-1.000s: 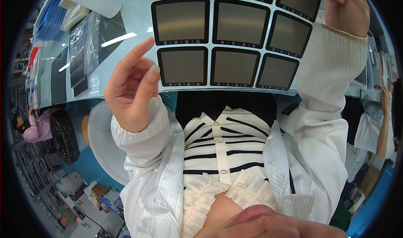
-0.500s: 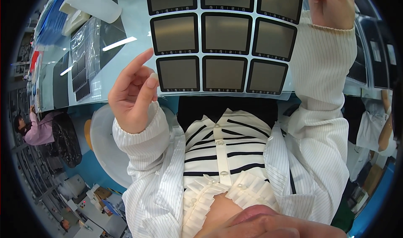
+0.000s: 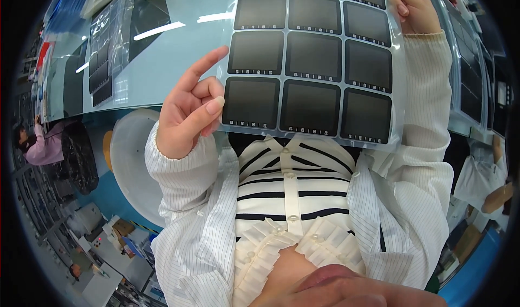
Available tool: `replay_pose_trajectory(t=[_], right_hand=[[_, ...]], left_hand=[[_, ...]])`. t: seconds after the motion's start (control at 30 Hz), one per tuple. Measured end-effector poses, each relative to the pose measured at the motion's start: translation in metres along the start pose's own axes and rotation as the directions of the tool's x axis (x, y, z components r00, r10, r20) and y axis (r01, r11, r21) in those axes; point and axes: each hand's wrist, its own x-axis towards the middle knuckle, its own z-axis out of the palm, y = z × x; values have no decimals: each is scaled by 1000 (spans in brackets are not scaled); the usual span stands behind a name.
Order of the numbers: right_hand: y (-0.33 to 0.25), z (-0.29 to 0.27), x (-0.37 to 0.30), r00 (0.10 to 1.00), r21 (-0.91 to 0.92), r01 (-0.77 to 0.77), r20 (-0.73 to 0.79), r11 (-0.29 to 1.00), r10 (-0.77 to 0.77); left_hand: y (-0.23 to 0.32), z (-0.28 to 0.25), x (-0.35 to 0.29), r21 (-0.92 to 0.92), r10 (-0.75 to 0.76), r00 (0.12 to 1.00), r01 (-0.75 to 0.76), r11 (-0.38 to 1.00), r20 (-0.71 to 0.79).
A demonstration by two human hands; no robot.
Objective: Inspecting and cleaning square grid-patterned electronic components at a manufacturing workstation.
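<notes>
A clear plastic sheet (image 3: 396, 117) hangs in front of me, bearing rows of dark rectangular panels (image 3: 313, 57) with rounded corners and black borders. At its lower left edge, my left hand (image 3: 190, 109) pinches it between thumb and bent fingers, with the index finger stretched along the side. My right hand (image 3: 416, 8) is closed on the sheet's upper right edge, some of its fingers hidden behind it. The sheet's top runs out of the picture, and its lower edge overhangs the table's near edge in front of my striped shirt.
Clear plastic bags with dark panels (image 3: 102, 63) lie on the pale table (image 3: 179, 52) at left. More dark panel sheets (image 3: 470, 74) are stacked at right. A whitish round tub (image 3: 130, 161) stands below the table. A person in pink (image 3: 46, 144) is at far left.
The sheet has shifted right and its angle has changed, so the panels look darker and more rows show. My left hand has moved right with it; my right hand has shifted slightly.
</notes>
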Motion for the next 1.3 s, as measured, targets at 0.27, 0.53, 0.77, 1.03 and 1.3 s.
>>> replay_pose_trajectory(t=[0.27, 0.53, 0.77, 1.03, 1.3], right_hand=[[5, -2, -3, 997, 1, -73, 11, 997, 73], [7, -23, 2, 972, 19, -141, 195, 990, 134], [25, -43, 10, 990, -98, -55, 128, 994, 67], [27, -39, 8, 991, -94, -73, 109, 993, 83], [28, -42, 10, 962, -17, -131, 237, 991, 132]], left_hand=[[-5, -4, -6, -45, -13, 1000, 13, 999, 10], [-4, -6, -9, -38, -28, 1000, 29, 999, 12], [-3, -7, -8, -21, -77, 997, 78, 997, 29], [-4, -9, -10, -43, -102, 994, 104, 994, 41], [-7, -7, -11, 68, -39, 999, 37, 997, 26]])
